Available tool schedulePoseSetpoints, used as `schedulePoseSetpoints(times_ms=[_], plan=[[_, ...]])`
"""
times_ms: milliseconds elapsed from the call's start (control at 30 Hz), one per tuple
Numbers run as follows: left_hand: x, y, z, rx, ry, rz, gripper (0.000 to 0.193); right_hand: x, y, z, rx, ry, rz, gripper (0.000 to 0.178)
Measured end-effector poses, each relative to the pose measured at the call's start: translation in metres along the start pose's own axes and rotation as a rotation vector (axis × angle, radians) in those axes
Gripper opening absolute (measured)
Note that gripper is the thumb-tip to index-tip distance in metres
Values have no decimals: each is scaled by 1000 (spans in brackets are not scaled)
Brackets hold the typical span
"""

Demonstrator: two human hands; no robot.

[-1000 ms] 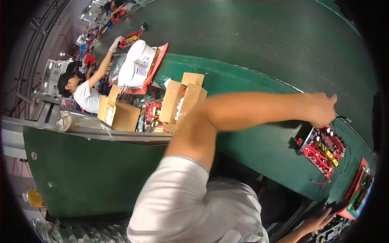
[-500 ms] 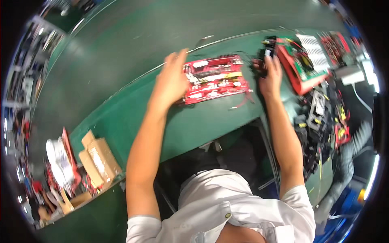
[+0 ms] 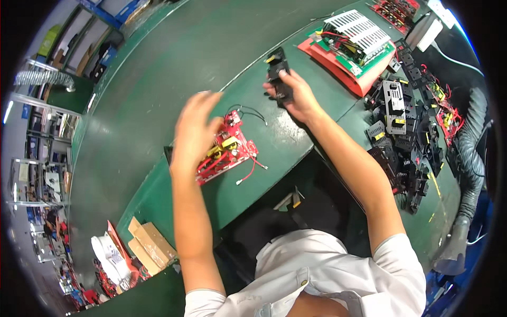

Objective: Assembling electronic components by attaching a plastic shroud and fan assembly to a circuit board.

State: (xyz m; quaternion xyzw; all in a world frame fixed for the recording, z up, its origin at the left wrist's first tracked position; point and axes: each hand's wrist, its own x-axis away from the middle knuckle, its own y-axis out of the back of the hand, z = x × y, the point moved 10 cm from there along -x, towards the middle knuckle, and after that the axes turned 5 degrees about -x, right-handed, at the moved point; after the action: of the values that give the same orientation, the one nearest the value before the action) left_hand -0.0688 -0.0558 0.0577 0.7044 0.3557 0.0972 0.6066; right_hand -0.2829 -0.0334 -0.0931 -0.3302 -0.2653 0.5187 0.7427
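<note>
My left hand (image 3: 193, 132), slightly blurred, hangs over the left part of a red circuit board (image 3: 240, 145), with its fingers stretched out and the thumb apart. It hides much of that board; whether it touches it I cannot tell. The board carries yellow-wrapped components, and thin black and red wires stick out from its right end. My right hand (image 3: 303, 98) grips a black plastic housing (image 3: 279, 71) between thumb and fingers, above the green mat to the right of the board.
At the back right, a green board with a white slotted cover (image 3: 359, 29) sits on an orange-red pad (image 3: 338, 68). Many black housings (image 3: 409, 132) are heaped on the right, beside a grey flexible duct (image 3: 470, 158). A cardboard box (image 3: 150, 245) and white spool (image 3: 110, 259) stand lower left.
The view has turned, so the bench looks more tilted. My right hand has drawn the black housing away from the orange-red pad. My left hand now covers more of the red board.
</note>
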Motion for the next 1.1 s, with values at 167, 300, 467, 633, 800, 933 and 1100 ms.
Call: schedulePoseSetpoints(times_ms=[167, 300, 467, 633, 800, 933, 1100], plan=[[-26, -79, 3, 94, -18, 386, 40, 3, -20, -25, -96, -60, 54, 37], [-27, -81, 6, 237, -17, 346, 23, 3, -13, -19, -140, -75, 49, 38], [-39, -52, 16, 187, 106, 166, 26, 1, -19, -7, -67, -94, 93, 40], [-39, -34, 33, 169, 62, -61, 22, 7, -28, -8, 118, -13, 48, 23], [-26, -21, 31, 139, 165, -95, 16, 17, -44, -36, -20, -61, 127, 52], [-22, -20, 27, 88, 152, -154, 14, 31, -56, -44, 78, -136, 164, 53], [-28, -20, 15, 94, 47, -156, 12, 26, -49, -40, 159, -90, 138, 53]])
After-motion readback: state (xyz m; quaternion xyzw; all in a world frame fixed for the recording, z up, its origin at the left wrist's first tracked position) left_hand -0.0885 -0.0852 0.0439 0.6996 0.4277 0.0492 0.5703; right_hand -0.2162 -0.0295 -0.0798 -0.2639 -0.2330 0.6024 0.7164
